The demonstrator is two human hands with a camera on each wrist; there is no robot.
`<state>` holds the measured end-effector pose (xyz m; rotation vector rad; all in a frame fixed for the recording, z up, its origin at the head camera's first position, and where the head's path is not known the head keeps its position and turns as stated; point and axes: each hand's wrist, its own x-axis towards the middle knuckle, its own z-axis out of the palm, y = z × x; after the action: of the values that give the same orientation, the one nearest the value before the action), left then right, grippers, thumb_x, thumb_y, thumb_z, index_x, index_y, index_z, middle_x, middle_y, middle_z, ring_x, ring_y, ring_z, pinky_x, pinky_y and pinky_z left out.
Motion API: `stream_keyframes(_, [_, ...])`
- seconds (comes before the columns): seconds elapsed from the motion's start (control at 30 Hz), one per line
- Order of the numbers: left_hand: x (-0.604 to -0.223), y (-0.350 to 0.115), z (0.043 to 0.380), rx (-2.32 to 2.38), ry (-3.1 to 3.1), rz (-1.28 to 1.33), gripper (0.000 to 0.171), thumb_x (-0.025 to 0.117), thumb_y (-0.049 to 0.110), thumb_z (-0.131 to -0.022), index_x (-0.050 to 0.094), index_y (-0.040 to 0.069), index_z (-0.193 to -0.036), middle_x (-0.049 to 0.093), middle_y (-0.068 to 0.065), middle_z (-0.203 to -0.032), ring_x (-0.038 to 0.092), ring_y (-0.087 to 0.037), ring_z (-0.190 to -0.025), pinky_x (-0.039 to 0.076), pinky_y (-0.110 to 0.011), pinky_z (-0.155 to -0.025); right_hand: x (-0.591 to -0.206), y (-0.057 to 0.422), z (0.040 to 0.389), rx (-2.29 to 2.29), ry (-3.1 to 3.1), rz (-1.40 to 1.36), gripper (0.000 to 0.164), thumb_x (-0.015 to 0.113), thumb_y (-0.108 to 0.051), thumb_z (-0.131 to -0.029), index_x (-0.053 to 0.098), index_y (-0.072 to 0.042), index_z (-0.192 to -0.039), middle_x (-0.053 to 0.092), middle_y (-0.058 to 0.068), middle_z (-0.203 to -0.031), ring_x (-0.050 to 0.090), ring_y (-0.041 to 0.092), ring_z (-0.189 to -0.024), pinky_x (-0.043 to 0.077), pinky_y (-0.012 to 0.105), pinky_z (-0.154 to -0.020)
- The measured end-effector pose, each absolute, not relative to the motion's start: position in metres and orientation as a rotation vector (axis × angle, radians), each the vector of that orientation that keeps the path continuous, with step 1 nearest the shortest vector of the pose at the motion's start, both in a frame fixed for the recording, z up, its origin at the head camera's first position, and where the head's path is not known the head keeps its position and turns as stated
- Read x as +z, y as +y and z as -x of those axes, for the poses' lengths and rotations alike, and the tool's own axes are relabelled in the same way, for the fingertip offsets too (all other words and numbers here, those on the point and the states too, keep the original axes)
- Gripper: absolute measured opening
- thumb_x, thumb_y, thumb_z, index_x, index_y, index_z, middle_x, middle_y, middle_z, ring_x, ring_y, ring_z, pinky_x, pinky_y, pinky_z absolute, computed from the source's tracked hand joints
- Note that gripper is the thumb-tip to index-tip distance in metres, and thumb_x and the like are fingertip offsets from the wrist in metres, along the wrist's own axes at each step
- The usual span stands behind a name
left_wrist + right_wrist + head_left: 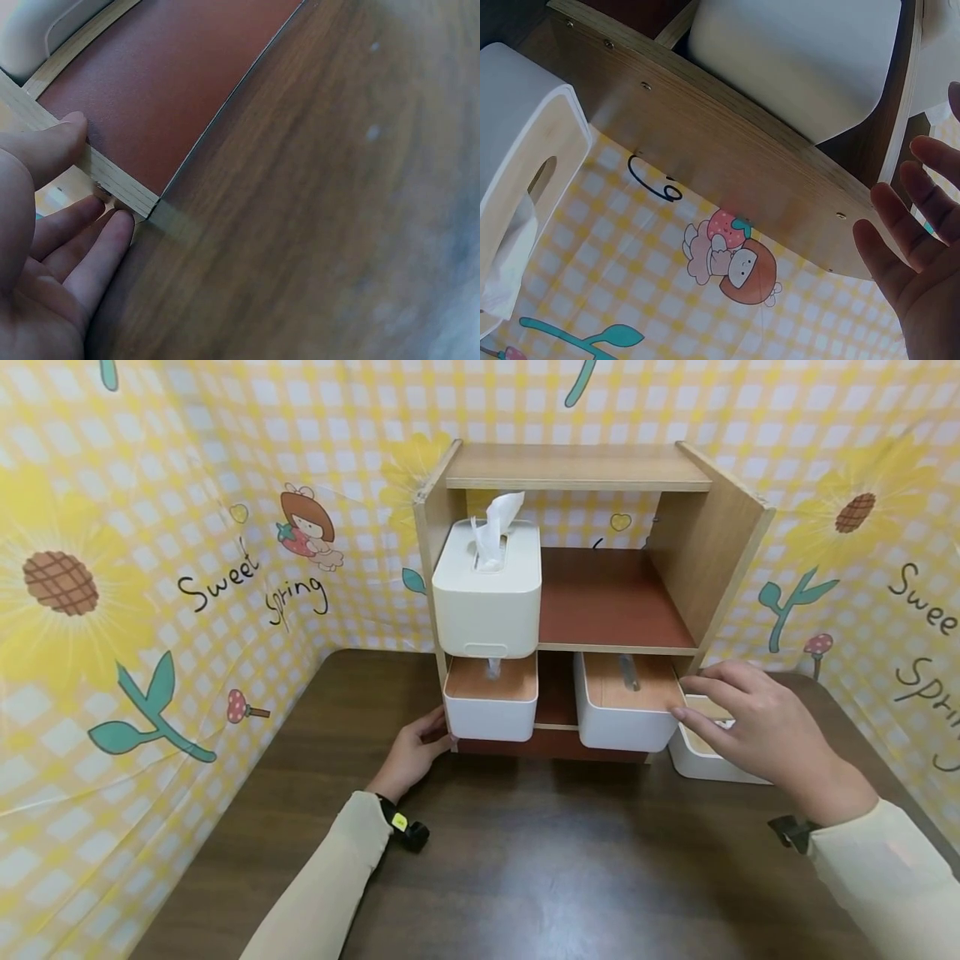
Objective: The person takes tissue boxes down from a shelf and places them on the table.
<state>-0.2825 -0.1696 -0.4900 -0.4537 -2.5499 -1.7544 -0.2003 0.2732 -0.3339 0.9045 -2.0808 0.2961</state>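
My left hand [412, 756] is at the lower left corner of a wooden shelf unit [577, 464]. In the left wrist view its thumb and fingers grip the bottom of the side panel [120, 178] from both faces. My right hand [772, 727] hovers by the unit's right side, fingers loosely spread and holding nothing in the right wrist view. Nearest it is a white tissue box [630, 731] with a wood lid, jutting from the lower right compartment. A similar tissue box [491, 718] sits lower left, beneath a cream tissue box [487, 618] with tissue sticking out.
Another wood-lidded tissue box [716, 767] stands on the brown table [510, 860] beside the unit's right side, partly hidden by my right hand. Yellow checked cloth [360, 410] with flower prints surrounds the table at the back and sides.
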Motion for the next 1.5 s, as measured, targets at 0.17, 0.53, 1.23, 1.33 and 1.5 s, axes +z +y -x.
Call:
stream_keyframes(0.17, [-0.469,-0.166,0.270,-1.747,-2.569,0.468,0.057,0.067,0.014,-0.094,0.045,0.004,-0.145,0.056,-0.014,-0.134,0.051,-0.023,-0.124,0.043,-0.043,-0.097,-0.334,0.271,0.201,0.295,-2.072,-0.910,0.057,0.053,-0.053,-0.096,0.073,0.000,-0.095,0.062,0.011,-0.089,0.060,0.030,-0.081,0.047,0.043,-0.066])
stream_keyframes(0.53, [-0.494,-0.168,0.285,-1.780,-2.545,0.454,0.058,0.068,0.014,-0.093,0.044,0.008,-0.146,0.056,-0.013,-0.135,0.048,-0.023,-0.127,0.042,-0.043,-0.098,-0.333,0.268,0.200,0.286,-2.080,-0.916,0.058,0.052,-0.053,-0.096,0.072,0.002,-0.098,0.062,0.013,-0.090,0.060,0.032,-0.081,0.048,0.045,-0.067])
stream_keyframes(1.23, [-0.502,-0.170,0.294,-1.785,-2.546,0.459,0.059,0.067,0.010,-0.093,0.044,0.007,-0.146,0.057,-0.013,-0.134,0.053,-0.026,-0.122,0.045,-0.043,-0.095,-0.335,0.257,0.204,0.269,-2.137,-0.937,0.058,0.050,-0.053,-0.097,0.071,0.001,-0.099,0.064,0.013,-0.096,0.061,0.031,-0.089,0.050,0.047,-0.074])
stream_keyframes(1.33, [-0.503,-0.170,0.293,-1.791,-2.542,0.445,0.058,0.068,0.013,-0.093,0.045,0.011,-0.146,0.058,-0.010,-0.133,0.054,-0.022,-0.120,0.046,-0.039,-0.093,-0.336,0.254,0.205,0.288,-2.141,-0.941,0.059,0.050,-0.054,-0.097,0.071,0.001,-0.100,0.065,0.013,-0.097,0.061,0.032,-0.090,0.050,0.047,-0.074])
stream_keyframes(1.5, [-0.504,-0.172,0.292,-1.784,-2.518,0.460,0.057,0.069,0.016,-0.092,0.048,0.014,-0.145,0.059,-0.007,-0.132,0.055,-0.020,-0.118,0.047,-0.038,-0.092,-0.338,0.251,0.208,0.288,-2.152,-0.944,0.059,0.051,-0.053,-0.096,0.071,0.002,-0.101,0.065,0.014,-0.098,0.061,0.031,-0.091,0.051,0.047,-0.074])
